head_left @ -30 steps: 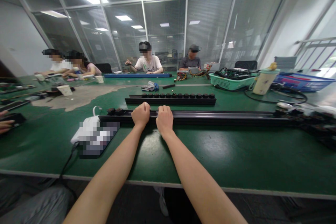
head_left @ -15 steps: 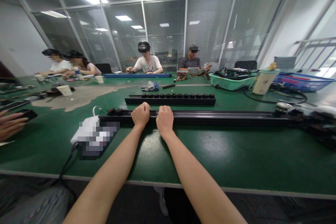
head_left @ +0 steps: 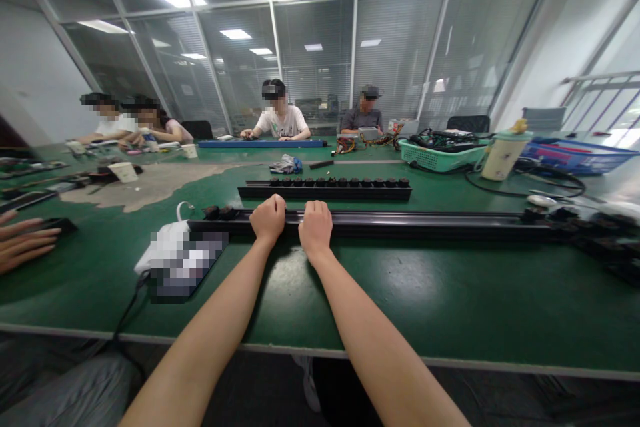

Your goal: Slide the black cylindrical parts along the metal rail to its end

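Resting side by side, your left hand (head_left: 269, 219) and right hand (head_left: 315, 225) both curl over the long black rail (head_left: 425, 223), fingers closed onto it (knuckles up, thumbs hidden). The rail lies flat across the green table (head_left: 400, 293), running from just left of your hands far off to your right. Behind it, near but apart, sits a shorter black strip (head_left: 325, 191) lined with round caps. A co-worker's hand (head_left: 23, 243) rests on the table at far left.
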